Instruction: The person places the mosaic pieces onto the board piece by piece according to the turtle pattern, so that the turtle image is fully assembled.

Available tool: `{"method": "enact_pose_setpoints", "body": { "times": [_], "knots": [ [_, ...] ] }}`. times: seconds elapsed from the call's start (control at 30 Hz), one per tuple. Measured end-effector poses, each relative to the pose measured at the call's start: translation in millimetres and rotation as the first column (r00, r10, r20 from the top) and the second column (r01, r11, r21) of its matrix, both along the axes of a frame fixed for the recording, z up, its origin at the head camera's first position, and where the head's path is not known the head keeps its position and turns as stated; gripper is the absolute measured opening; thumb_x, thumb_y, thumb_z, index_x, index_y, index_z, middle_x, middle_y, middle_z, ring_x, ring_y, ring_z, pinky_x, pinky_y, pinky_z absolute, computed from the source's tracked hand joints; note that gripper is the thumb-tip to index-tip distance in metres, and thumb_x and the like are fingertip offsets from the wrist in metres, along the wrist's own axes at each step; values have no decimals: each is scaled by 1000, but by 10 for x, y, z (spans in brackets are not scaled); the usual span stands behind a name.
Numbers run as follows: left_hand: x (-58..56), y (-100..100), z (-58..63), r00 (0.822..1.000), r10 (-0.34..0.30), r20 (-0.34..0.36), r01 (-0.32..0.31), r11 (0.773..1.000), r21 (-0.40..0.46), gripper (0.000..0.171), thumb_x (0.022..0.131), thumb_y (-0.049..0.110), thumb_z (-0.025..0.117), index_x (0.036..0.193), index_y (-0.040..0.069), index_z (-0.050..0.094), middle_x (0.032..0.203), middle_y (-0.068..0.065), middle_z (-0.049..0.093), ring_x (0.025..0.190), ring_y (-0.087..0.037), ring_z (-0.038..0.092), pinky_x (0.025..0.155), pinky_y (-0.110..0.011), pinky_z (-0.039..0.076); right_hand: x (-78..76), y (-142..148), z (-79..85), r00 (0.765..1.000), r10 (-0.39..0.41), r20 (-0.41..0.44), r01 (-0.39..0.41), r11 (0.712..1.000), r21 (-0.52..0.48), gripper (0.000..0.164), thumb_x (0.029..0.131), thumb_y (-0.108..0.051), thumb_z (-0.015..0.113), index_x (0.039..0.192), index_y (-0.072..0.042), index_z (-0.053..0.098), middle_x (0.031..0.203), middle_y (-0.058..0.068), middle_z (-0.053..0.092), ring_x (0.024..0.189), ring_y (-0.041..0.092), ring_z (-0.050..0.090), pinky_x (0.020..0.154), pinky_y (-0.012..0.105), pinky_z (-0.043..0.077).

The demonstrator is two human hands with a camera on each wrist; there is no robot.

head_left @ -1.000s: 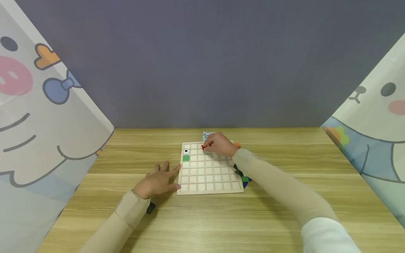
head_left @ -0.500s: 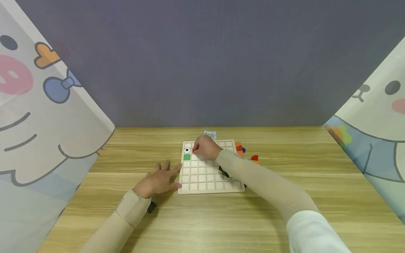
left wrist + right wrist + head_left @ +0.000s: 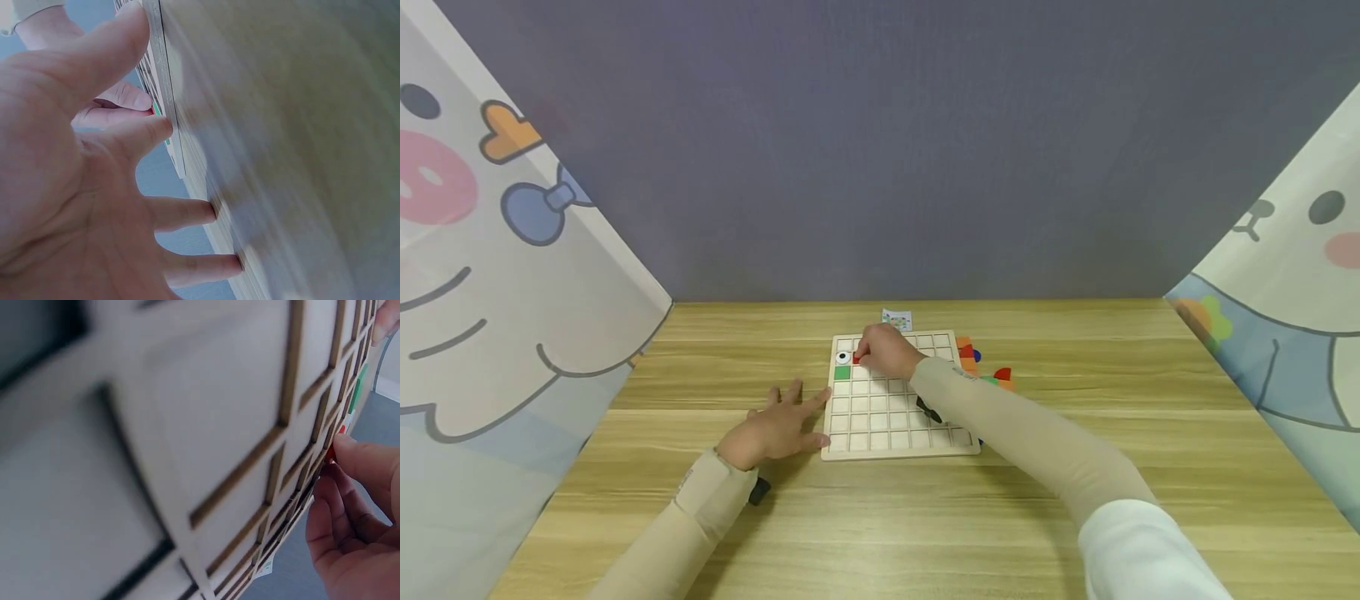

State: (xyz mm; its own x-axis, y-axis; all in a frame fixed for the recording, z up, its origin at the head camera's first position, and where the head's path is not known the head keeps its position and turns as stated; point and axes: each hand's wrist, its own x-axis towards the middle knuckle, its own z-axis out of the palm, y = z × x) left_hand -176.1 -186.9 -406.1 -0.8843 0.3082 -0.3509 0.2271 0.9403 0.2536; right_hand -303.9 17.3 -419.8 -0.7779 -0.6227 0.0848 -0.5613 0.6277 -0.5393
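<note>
A pale wooden grid board (image 3: 880, 421) lies on the table. In its left column sit a white eye tile (image 3: 843, 357) and, just below, a green square tile (image 3: 842, 373). My right hand (image 3: 887, 350) pinches a red tile (image 3: 856, 358) at the cell right of the eye; in the right wrist view, thumb and fingers close on the red tile (image 3: 332, 450) against the board. My left hand (image 3: 778, 429) lies spread at the board's left side. Its thumb and index finger touch the edge, while the other fingertips rest on the table, as the left wrist view shows.
A small printed card (image 3: 897, 320) lies behind the board. Orange, red, blue and green pieces, among them a red quarter-round piece (image 3: 1003, 374), lie along the board's right side, partly hidden by the right forearm. A grey wall (image 3: 880, 167) stands behind the table (image 3: 880, 533).
My right hand has moved left across the board with the red tile, from a cell near the back edge to the cell beside the eye tile. The left hand stays put.
</note>
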Motion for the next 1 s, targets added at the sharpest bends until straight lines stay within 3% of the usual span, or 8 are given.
{"method": "enact_pose_setpoints", "body": {
  "times": [0.13, 0.3, 0.5, 0.8, 1.0],
  "knots": [
    [0, -3, -1, 1000, 5, 1, -5, 1000, 9, 78, 88, 53, 58, 152, 27, 22, 152, -29, 9, 130, -60, 9, 83, -78, 25, 12, 18, 18, 999, 35, -9, -35, 999, 13, 13, 87, 0, 64, 92, -3, 75, 90, 3, 63, 82, 15, 58, 90, 37, 45],
    [3, -7, -3, 1000, -1, -5, 1, 1000, 4, 78, 88, 52, 58, 152, 26, 23, 151, -30, 10, 130, -60, 9, 82, -78, 25, 25, 94, 54, 996, 81, 36, -82, 997, 16, 17, 92, -2, 58, 99, -3, 73, 94, 3, 60, 78, 14, 55, 82, 32, 45],
    [10, -12, -14, 1000, 1, -5, -1, 1000, 9, 78, 88, 52, 59, 152, 26, 22, 151, -30, 9, 130, -60, 9, 83, -79, 24, -18, 280, 110, 998, 31, 49, -29, 999, -30, 16, 92, -14, 62, 103, -8, 72, 98, -3, 60, 81, 10, 56, 73, 28, 48],
    [4, -29, -29, 1000, -3, 7, 3, 1000, 20, 79, 88, 51, 59, 152, 26, 20, 152, -30, 6, 130, -61, 6, 83, -79, 22, -55, 886, 216, 996, -32, 82, 40, 994, -97, 22, 91, -17, 66, 108, -6, 70, 111, 1, 61, 103, 19, 56, 89, 40, 45],
    [-5, -29, -34, 1000, -5, 5, 5, 1000, 29, 79, 88, 50, 59, 152, 26, 20, 151, -30, 6, 130, -61, 6, 83, -80, 21, -7, 1394, 147, 991, -75, 109, 85, 992, -90, 30, 90, -20, 67, 116, -6, 68, 129, 7, 55, 119, 26, 47, 93, 44, 43]
  ]
}}
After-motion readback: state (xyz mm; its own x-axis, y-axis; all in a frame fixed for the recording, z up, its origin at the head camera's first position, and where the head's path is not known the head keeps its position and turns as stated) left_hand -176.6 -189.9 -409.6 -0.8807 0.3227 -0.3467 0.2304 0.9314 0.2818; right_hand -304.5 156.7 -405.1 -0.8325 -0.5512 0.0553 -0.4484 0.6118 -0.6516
